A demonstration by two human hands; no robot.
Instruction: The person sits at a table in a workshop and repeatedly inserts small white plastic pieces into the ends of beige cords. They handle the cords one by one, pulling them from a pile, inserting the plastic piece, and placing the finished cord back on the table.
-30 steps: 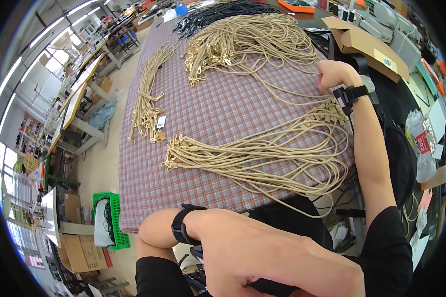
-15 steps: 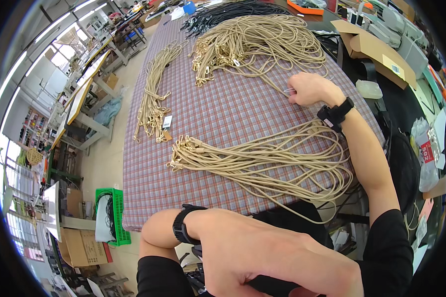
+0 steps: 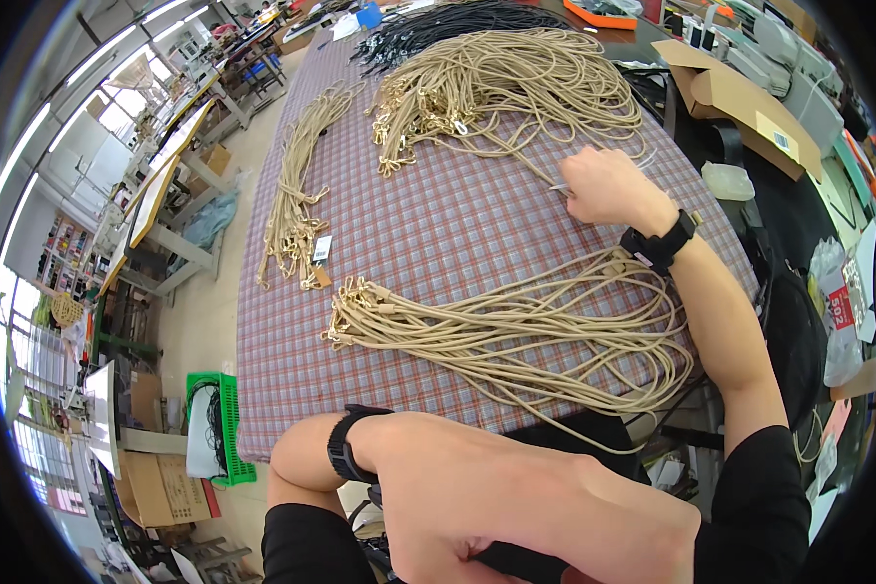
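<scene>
My right hand (image 3: 608, 185) is closed, its fingertips hidden beneath it, over the right side of the checked cloth. Thin whitish strips (image 3: 649, 158) stick out from both sides of the fist. Beside its fingertips runs a loose strand of the large heap of beige cords (image 3: 535, 73) with brass-coloured snap hooks. Nearer me lies a beige cord bundle (image 3: 516, 331), hooks to the left and loops to the right. My left hand (image 3: 516, 487) looms large at the lower edge; its fingers bend down out of view, so what they hold is hidden.
A narrower beige cord bundle (image 3: 302, 185) with a white tag (image 3: 322, 248) lies along the left of the cloth-covered table (image 3: 438, 224). Black cords (image 3: 457, 29) are piled at the far end. An open cardboard box (image 3: 735, 97) stands at right, a green crate (image 3: 229, 428) at lower left.
My right hand has turned slightly and shifted a little left, still closed on the strips. My left hand has moved slightly left. The view has shifted a little.
</scene>
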